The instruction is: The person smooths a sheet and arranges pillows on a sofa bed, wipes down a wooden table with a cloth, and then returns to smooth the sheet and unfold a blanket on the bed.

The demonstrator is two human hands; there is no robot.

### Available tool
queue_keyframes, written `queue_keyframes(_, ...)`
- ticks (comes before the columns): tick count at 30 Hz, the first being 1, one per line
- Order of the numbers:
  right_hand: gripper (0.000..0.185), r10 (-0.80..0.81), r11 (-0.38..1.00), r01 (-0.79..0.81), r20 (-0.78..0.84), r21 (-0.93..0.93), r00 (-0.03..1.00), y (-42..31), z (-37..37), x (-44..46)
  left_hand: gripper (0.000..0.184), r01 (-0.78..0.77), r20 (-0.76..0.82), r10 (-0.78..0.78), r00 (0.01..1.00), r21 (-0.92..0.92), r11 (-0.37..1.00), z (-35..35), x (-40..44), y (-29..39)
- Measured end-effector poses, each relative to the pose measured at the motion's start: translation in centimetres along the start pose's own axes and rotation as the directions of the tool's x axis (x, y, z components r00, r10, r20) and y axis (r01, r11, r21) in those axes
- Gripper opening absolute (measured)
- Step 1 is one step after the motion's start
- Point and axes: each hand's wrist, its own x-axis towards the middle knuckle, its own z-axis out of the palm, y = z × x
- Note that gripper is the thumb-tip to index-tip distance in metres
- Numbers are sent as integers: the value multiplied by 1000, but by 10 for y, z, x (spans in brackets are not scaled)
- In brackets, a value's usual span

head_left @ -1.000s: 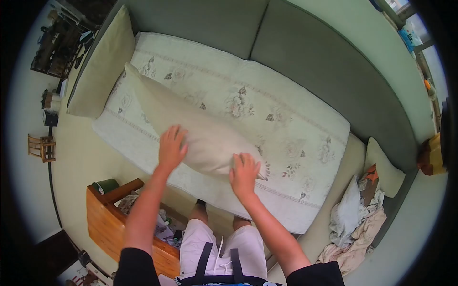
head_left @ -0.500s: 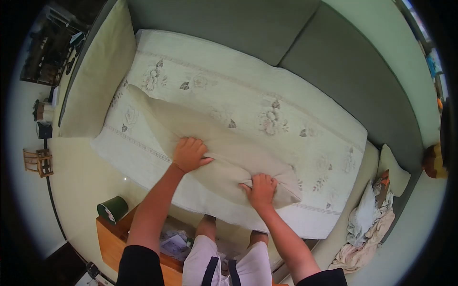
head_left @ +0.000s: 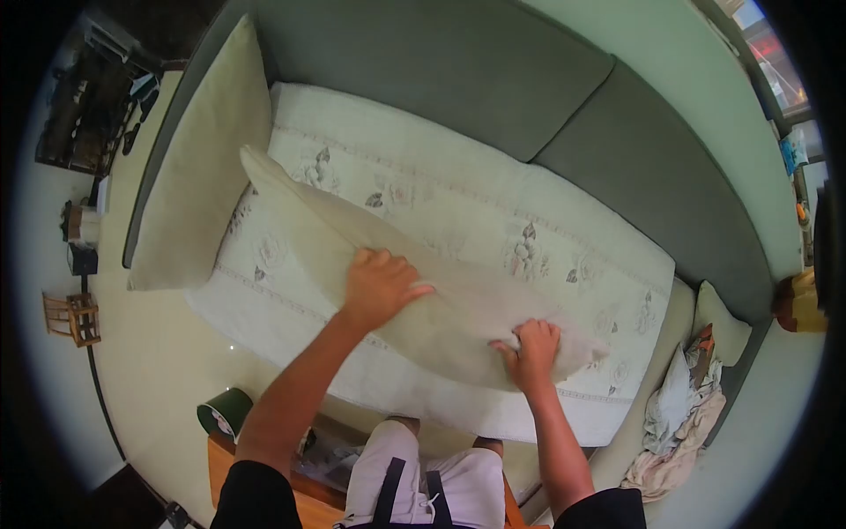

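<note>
A large beige cushion (head_left: 423, 291) lies slantwise over the sofa seat, its far-left corner raised close to the upright cushion (head_left: 207, 167). My left hand (head_left: 381, 284) grips the middle of its near side, thumb pointing right and fingers curled into the fabric. Farther right, my right hand (head_left: 532, 351) clutches the same cushion near its right end, and the cloth creases around the fingers. Beneath is a white seat cover (head_left: 370, 132) with a grey flower pattern.
A grey backrest (head_left: 458, 79) runs behind the seat. Crumpled clothes (head_left: 683, 423) and a small cushion (head_left: 723, 322) are at the right end. At lower left, a dark green bin (head_left: 226, 410) stands by a wooden table (head_left: 308, 507). A small wooden chair (head_left: 73, 317) is far left.
Both hands have shifted right in the view with the beige cushion. Its far-left corner has lifted and the fabric looks smoother. The camera view has also moved somewhat.
</note>
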Motion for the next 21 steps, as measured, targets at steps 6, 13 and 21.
queue_keyframes(6,38,-139,990,139,-76,-7,987,-25,-22,170,31,-12,40,8,999,106,994,-62,129,-109)
queue_keyframes(13,46,-110,994,106,-303,-29,947,-34,24,283,41,373,-239,-460,855,-332,866,22,155,-184)
queue_keyframes(21,72,177,931,-214,148,297,973,-4,165,188,77,734,415,-648,639,-583,349,144,-1,-148)
